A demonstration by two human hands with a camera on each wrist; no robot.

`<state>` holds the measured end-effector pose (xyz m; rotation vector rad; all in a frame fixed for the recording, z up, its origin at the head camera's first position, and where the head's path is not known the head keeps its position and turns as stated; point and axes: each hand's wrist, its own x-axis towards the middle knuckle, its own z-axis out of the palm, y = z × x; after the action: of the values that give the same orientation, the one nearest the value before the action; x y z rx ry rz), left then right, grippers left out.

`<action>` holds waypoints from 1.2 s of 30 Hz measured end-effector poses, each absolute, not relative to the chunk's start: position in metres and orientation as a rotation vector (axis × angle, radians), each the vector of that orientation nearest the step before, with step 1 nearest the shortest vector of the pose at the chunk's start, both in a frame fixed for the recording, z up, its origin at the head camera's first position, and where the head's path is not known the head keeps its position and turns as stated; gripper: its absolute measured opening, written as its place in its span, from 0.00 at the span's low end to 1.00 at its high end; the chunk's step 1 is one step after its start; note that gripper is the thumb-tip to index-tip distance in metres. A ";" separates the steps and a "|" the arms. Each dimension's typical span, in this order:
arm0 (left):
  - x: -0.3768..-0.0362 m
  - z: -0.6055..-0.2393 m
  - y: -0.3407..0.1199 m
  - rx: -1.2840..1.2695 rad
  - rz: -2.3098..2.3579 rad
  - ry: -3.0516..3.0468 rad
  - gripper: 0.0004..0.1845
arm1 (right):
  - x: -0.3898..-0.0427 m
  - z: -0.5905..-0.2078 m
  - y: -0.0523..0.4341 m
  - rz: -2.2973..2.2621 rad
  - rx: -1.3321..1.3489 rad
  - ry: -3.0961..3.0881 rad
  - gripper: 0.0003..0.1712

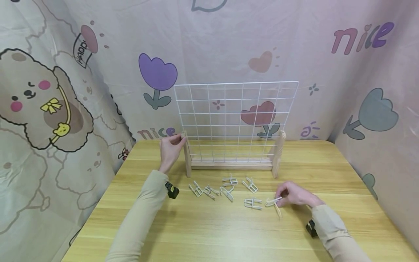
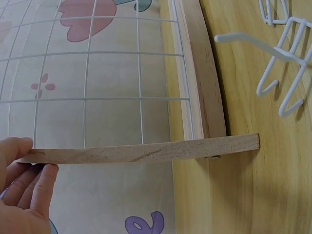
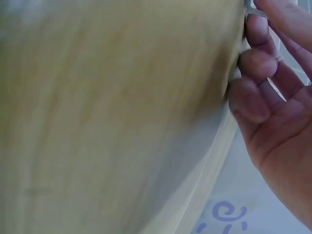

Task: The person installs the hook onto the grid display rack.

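Observation:
At the back of the table stands a white wire grid (image 1: 225,125) in a wooden stand. My left hand (image 1: 170,150) pinches the top of the stand's left post (image 2: 146,150) between thumb and fingers. At the front right, my right hand (image 1: 294,194) holds a white wire hook (image 1: 271,202) by its end, low over the table. In the right wrist view only a sliver of that hook shows at the fingertips. Several similar loose hooks (image 1: 252,203) lie scattered in front of the stand, prongs pointing different ways.
The wooden table (image 1: 209,233) meets a patterned cloth backdrop (image 1: 209,47) behind the grid and at both sides. The stand's right post (image 1: 277,156) and bottom bar (image 1: 231,165) are near the table's far edge.

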<state>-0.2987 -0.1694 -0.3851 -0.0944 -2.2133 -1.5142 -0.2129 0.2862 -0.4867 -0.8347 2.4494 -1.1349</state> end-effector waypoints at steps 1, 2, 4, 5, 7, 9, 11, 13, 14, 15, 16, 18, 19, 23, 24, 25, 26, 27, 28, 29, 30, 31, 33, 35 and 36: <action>-0.299 -0.385 -0.169 -0.094 -1.512 -2.217 0.16 | -0.213 -0.486 0.287 -1.155 -0.843 2.439 0.05; -0.299 -0.385 -0.169 -0.094 -1.510 -2.219 0.16 | -0.212 -0.486 0.287 -1.170 -0.845 2.433 0.04; -0.299 -0.386 -0.169 -0.094 -1.509 -2.216 0.16 | -0.212 -0.485 0.288 -1.185 -0.832 2.434 0.03; -0.299 -0.386 -0.169 -0.094 -1.509 -2.213 0.16 | -0.212 -0.484 0.289 -1.191 -0.812 2.431 0.03; -0.299 -0.385 -0.169 -0.093 -1.508 -2.210 0.16 | -0.212 -0.483 0.290 -1.195 -0.777 2.426 0.05; -0.299 -0.385 -0.169 -0.092 -1.508 -2.207 0.16 | -0.211 -0.482 0.290 -1.197 -0.757 2.415 0.06; -0.299 -0.385 -0.169 -0.091 -1.509 -2.206 0.15 | -0.212 -0.482 0.290 -1.201 -0.742 2.404 0.06; -0.299 -0.385 -0.169 -0.093 -1.511 -2.207 0.15 | -0.212 -0.481 0.290 -1.214 -0.736 2.386 0.06; -0.299 -0.385 -0.169 -0.094 -1.514 -2.205 0.15 | -0.212 -0.481 0.290 -1.223 -0.736 2.377 0.06; -0.299 -0.385 -0.169 -0.096 -1.516 -2.205 0.15 | -0.212 -0.482 0.291 -1.236 -0.735 2.365 0.06; -0.299 -0.385 -0.169 -0.096 -1.518 -2.205 0.16 | -0.212 -0.482 0.291 -1.249 -0.741 2.352 0.06; -0.299 -0.385 -0.168 -0.098 -1.527 -2.200 0.16 | -0.212 -0.482 0.292 -1.279 -0.776 2.325 0.06; -0.299 -0.386 -0.169 -0.097 -1.527 -2.199 0.16 | -0.213 -0.483 0.293 -1.296 -0.797 2.309 0.06; -0.299 -0.386 -0.169 -0.094 -1.527 -2.198 0.16 | -0.213 -0.483 0.295 -1.361 -0.855 2.258 0.07; -0.299 -0.386 -0.169 -0.093 -1.524 -2.198 0.16 | -0.213 -0.482 0.295 -1.373 -0.848 2.250 0.08; -0.299 -0.386 -0.169 -0.092 -1.521 -2.199 0.16 | -0.213 -0.482 0.296 -1.383 -0.834 2.247 0.08; -0.299 -0.386 -0.169 -0.091 -1.522 -2.199 0.16 | -0.213 -0.481 0.296 -1.389 -0.818 2.251 0.09; -0.299 -0.386 -0.169 -0.090 -1.519 -2.199 0.16 | -0.213 -0.481 0.296 -1.393 -0.793 2.260 0.10; -0.298 -0.385 -0.169 -0.088 -1.518 -2.198 0.15 | -0.213 -0.480 0.296 -1.400 -0.772 2.271 0.10; -0.298 -0.385 -0.169 -0.087 -1.515 -2.200 0.15 | -0.213 -0.480 0.296 -1.408 -0.743 2.280 0.11; -0.298 -0.385 -0.169 -0.085 -1.512 -2.201 0.15 | -0.213 -0.479 0.296 -1.416 -0.713 2.293 0.11; -0.298 -0.385 -0.168 -0.084 -1.509 -2.203 0.15 | -0.213 -0.478 0.295 -1.428 -0.687 2.308 0.12; -0.298 -0.384 -0.168 -0.080 -1.502 -2.205 0.15 | -0.213 -0.477 0.294 -1.472 -0.635 2.331 0.13; -0.298 -0.384 -0.168 -0.081 -1.498 -2.205 0.15 | -0.213 -0.474 0.292 -1.522 -0.576 2.359 0.15; -0.298 -0.385 -0.168 -0.082 -1.497 -2.204 0.15 | -0.213 -0.473 0.292 -1.552 -0.548 2.374 0.15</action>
<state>-0.2979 -0.1684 -0.3845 -0.0817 -2.2035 -1.4969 -0.2125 0.2915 -0.4733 -0.5475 2.3738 -1.5520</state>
